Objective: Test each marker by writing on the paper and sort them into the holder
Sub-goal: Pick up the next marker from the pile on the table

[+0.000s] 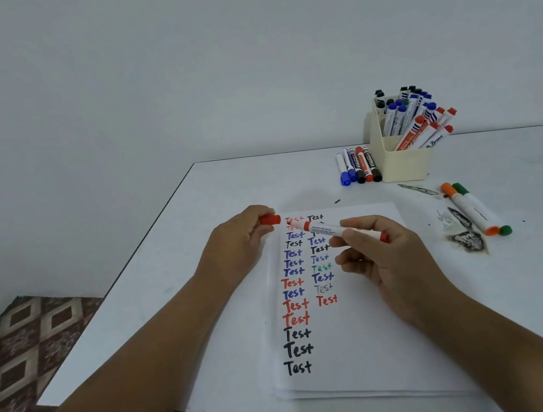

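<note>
My right hand (383, 253) holds an uncapped red marker (332, 230) over the top of the paper (366, 331), tip pointing left toward the cap. My left hand (237, 245) pinches the red cap (270, 220) just left of the tip; cap and tip are a little apart. The paper carries two columns of the word "Test" in red, blue, black and green. A cream holder (402, 157) at the back right is full of blue, black and red markers.
Several markers (358, 166) lie side by side left of the holder. An orange marker (467, 209) and a green marker (483, 209) lie right of the paper, beside dark scuffed patches (467, 238) on the white table (206, 300). Patterned floor shows at the left.
</note>
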A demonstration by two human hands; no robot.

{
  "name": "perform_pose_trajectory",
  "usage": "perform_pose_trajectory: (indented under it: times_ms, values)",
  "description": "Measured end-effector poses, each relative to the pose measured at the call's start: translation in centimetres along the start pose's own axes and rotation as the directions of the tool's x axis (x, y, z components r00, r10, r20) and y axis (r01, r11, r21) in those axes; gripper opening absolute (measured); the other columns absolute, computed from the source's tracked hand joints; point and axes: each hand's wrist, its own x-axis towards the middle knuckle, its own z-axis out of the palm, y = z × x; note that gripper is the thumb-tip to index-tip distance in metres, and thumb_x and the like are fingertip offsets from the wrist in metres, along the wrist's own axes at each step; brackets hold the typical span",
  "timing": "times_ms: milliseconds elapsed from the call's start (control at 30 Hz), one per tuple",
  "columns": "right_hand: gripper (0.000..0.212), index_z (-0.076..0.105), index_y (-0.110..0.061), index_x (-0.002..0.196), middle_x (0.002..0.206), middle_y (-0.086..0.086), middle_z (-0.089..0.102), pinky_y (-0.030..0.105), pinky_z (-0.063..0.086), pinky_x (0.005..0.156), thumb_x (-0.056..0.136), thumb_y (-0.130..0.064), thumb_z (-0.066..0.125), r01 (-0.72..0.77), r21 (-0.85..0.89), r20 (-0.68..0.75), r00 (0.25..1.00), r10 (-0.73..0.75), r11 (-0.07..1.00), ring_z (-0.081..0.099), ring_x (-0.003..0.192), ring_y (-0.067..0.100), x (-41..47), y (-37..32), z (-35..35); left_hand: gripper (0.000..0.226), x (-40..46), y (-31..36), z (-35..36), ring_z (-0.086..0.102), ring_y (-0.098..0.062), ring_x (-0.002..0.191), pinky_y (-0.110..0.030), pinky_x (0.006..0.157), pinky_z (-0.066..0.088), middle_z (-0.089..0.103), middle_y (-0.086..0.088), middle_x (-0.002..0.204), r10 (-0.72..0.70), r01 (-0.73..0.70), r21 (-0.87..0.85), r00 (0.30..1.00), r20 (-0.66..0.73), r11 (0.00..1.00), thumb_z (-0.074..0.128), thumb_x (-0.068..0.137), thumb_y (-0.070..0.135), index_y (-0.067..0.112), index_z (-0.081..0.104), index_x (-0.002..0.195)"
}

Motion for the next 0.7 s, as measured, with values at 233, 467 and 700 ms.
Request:
perform_pose_trajectory:
  times_ms: [233,467,700]
  values:
    - [0.017,0.07,-0.012,0.113,0.098,0.014,0.076,0.037,0.058,0.076,0.099,-0.014,0.062,0.004,-0.051,0.017,1.0,-0.004,0.999,0.069,0.08,0.028,0.08,0.1,0.08,0.027,0.13,0.2,0.07,0.065,-0.013,0.103,-0.031,0.088,0.054,0.071,0.008,0.118,0.009,-0.01,0.012,0.997,0.079,1.0,0.056,0.101,0.029,0.026,0.06,0.127]
    - [0.015,0.07,-0.015,0.112,0.097,0.009,0.078,0.038,0.059,0.077,0.099,-0.018,0.062,0.008,-0.12,0.023,1.0,-0.005,0.993,0.07,0.081,0.029,0.23,0.3,0.17,0.027,-0.25,0.22,0.11,0.061,-0.011,0.095,-0.022,0.079,0.046,0.072,0.004,0.106,0.166,-0.165,-0.02,0.984,0.064,0.986,0.059,0.099,0.021,0.024,0.065,0.125]
    - [0.017,0.072,-0.021,0.112,0.097,0.005,0.079,0.043,0.061,0.078,0.098,-0.017,0.065,0.086,-0.221,0.061,0.995,-0.074,0.972,0.073,0.08,0.03,0.08,0.44,0.29,0.02,-0.32,0.44,0.49,0.058,-0.014,0.083,-0.023,0.074,0.045,0.071,-0.01,0.098,0.32,-0.32,-0.005,0.947,0.034,0.947,0.061,0.096,0.01,0.005,0.066,0.114]
